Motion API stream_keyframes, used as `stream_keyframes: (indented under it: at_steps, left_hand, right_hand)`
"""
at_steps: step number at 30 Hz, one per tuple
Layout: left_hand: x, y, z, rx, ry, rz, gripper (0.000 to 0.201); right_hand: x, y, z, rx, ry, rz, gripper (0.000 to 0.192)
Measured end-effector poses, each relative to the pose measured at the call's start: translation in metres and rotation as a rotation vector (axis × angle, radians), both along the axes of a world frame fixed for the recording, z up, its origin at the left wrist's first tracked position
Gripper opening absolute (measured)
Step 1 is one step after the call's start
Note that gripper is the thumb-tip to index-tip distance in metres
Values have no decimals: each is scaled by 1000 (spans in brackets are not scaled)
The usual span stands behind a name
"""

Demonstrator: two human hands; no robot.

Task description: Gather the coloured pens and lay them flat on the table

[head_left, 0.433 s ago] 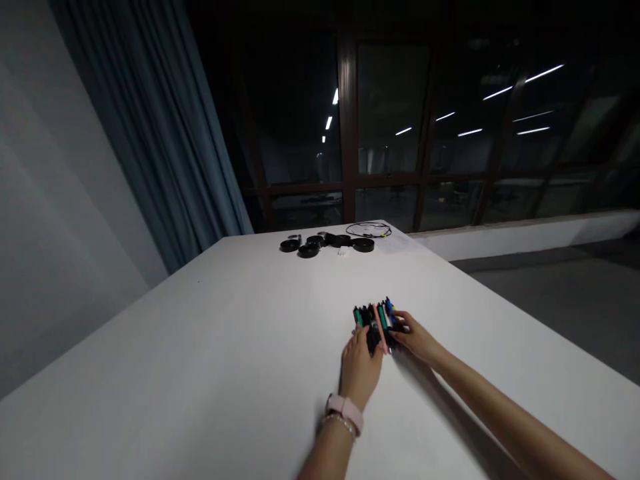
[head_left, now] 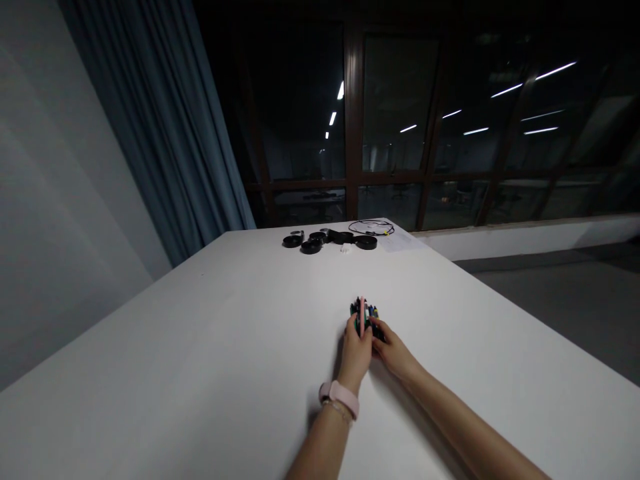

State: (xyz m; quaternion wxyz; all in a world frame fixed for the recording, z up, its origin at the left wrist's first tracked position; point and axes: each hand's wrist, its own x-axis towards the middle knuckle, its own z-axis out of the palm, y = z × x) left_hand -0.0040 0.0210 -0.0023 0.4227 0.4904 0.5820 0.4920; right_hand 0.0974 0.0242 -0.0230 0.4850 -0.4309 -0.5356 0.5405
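- The bundle of pens (head_left: 367, 312) sits between my two hands, over the table (head_left: 225, 353), tops pointing away from me; whether it touches the surface I can't tell.
- A pink pen (head_left: 362, 315) stands out in it, just beyond my left fingers.
- My left hand (head_left: 356, 348) grips the bundle's near left side; my right hand (head_left: 395, 350) is curled against its right side.
- I judge the pens light and stiff, with slick barrels apt to slide over one another, so squeezing from both sides around the middle should suit them best.
- Well beyond my hands lie black rolls (head_left: 311, 247) and a looped cable (head_left: 373, 228).
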Motion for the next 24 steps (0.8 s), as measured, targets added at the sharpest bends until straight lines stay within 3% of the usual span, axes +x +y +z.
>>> stream_keyframes:
  at_steps: [3, 6, 9, 15, 24]
  left_hand:
    - [-5, 0, 4, -34, -6, 40, 48]
    - [-11, -5, 10, -27, -8, 36, 47]
    - [-17, -13, 12, 56, -74, -32, 50]
    - [-24, -43, 13, 86, -357, -23, 46]
    - [-45, -89, 39, -102, -849, -5, 44]
  right_hand:
    - [-14, -4, -7, -31, -3, -67, 54]
    - [-28, -11, -10, 129, -110, -162, 55]
    - [-41, -25, -7, 208, -155, -165, 55]
    - [-55, -66, 14, 297, -302, -154, 56]
    - [-60, -111, 47, 445, -644, -128, 65]
